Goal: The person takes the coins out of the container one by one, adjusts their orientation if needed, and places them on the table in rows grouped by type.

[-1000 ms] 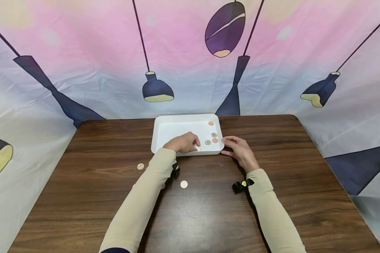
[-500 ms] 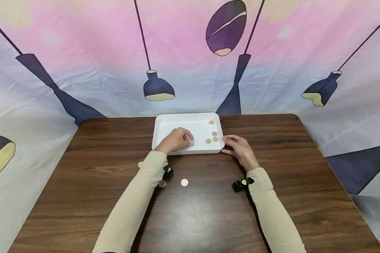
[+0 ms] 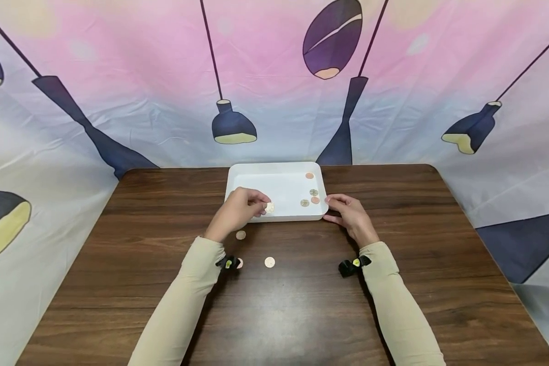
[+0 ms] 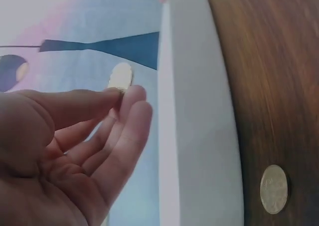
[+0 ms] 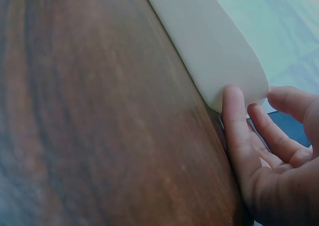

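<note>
Coin (image 3: 269,207) — pinched in left hand (image 3: 238,211)

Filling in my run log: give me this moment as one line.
left hand: pinches coin over tray near edge | right hand: touches tray corner | tray: four coins | table: three coins

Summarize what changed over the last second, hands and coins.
The left hand drew back toward the person, from inside the tray to its near edge, lifting out a pale coin it now pinches at its fingertips. The four coins at the tray's right end stayed put, as did the loose coins on the table. The right hand kept touching the tray's near right corner.
</note>
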{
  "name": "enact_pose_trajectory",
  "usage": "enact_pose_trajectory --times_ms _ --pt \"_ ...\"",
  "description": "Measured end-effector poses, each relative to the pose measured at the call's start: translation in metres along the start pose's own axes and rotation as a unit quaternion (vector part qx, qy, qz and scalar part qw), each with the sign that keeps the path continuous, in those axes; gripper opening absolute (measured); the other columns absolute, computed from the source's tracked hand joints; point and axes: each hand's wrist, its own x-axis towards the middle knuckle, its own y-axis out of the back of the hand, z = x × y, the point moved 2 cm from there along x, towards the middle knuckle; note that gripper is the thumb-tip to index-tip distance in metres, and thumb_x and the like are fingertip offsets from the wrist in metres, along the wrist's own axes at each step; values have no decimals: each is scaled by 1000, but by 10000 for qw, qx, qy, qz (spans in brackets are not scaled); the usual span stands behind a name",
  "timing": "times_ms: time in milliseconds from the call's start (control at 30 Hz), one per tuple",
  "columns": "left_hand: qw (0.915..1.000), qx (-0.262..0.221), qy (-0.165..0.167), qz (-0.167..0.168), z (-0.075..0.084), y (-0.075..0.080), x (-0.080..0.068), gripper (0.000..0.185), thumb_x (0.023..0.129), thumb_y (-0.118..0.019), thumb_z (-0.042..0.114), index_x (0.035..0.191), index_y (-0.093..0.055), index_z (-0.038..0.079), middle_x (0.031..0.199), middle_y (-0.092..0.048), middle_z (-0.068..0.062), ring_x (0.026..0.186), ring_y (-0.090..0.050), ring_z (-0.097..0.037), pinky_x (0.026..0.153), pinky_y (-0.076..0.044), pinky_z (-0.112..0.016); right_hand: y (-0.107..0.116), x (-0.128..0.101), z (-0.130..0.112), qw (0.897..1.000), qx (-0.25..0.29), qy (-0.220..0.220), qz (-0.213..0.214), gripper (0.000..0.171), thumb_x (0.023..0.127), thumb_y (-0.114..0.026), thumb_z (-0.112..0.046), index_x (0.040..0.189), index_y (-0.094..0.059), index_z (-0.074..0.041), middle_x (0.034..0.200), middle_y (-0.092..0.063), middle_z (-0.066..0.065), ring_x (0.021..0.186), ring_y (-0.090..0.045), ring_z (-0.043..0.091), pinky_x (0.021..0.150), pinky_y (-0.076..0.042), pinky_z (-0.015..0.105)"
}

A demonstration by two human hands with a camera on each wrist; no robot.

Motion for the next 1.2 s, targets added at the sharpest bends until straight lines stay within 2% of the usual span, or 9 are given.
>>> enact_pose_trajectory --times_ms 100,300,467,633,800,933,1067,1200 --pt "9997 -207 107 -52 1 -1 -12 16 103 -63 6 108 -78 3 91 -77 -10 89 -76 -28 80 -61 -32 2 0 -1 10000 74 -3 20 36 108 -62 -16 139 -58 1 137 -55 15 112 -63 20 88 -62 30" --pt "9993 -66 236 -273 -6 -9 -24 15 103 -62 4 100 -77 5 86 -71 -4 80 -68 -23 69 -53 -28 2 1 0 9997 218 -38 67 33 108 -61 -15 137 -58 2 137 -55 17 111 -64 20 90 -62 32" --pt "9980 -216 514 -304 -12 -16 -25 17 105 -61 2 98 -76 3 87 -71 -6 76 -69 -16 75 -61 -32 2 1 1 9993 333 -19 176 29 108 -61 -13 133 -60 2 135 -56 15 108 -65 19 89 -62 31" --pt "9949 -310 956 -77 -18 -24 -21 11 101 -67 1 97 -77 0 83 -75 -5 73 -74 -12 72 -59 -26 3 1 1 9990 383 31 219 28 108 -62 -13 131 -60 1 130 -57 14 105 -67 17 89 -62 31" --pt "9921 5 1251 62 -22 -34 -18 14 101 -66 1 93 -77 1 77 -73 -3 68 -72 -11 65 -51 -22 3 3 0 9992 359 54 186 30 108 -63 -14 132 -60 2 127 -59 12 105 -67 16 90 -62 31" --pt "9916 539 1166 172 -21 -41 -16 15 100 -66 4 87 -74 6 69 -72 0 64 -69 -11 63 -49 -26 2 4 0 9993 314 55 182 30 107 -64 -16 132 -60 1 127 -61 12 105 -68 16 91 -61 31" --pt "9884 1188 881 353 -20 -43 -14 20 95 -67 4 76 -72 10 61 -67 2 60 -63 -15 65 -49 -31 2 6 0 9994 271 39 193 31 108 -63 -16 133 -60 1 127 -61 12 105 -68 16 91 -61 31" --pt "9864 1305 933 365 -23 -43 -14 26 91 -64 3 67 -66 11 56 -64 2 55 -60 -17 64 -50 -33 1 6 -1 9995 253 18 166 32 108 -63 -16 134 -60 2 130 -60 12 106 -67 16 92 -61 31"
